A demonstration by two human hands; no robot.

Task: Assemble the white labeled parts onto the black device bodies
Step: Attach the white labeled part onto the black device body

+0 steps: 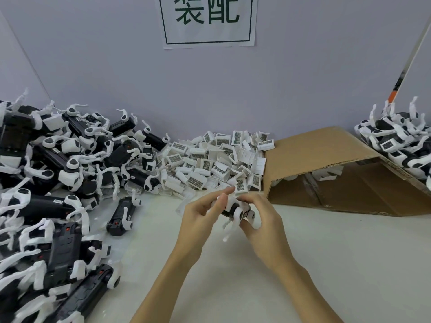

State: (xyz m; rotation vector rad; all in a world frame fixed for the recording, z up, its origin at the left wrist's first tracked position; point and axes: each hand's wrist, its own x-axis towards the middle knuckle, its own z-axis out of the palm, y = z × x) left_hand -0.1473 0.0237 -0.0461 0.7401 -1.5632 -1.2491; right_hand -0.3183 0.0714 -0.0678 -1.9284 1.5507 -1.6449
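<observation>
While both hands grip, device body sits between.

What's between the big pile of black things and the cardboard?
In the head view, a heap of white labeled parts lies between the black device bodies and the cardboard.

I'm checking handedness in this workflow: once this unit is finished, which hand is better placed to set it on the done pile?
Probably the right hand. It already grips the device body, and the pile of assembled units beyond the cardboard box lies on its side. The left hand sits nearer the unassembled pile.
</observation>
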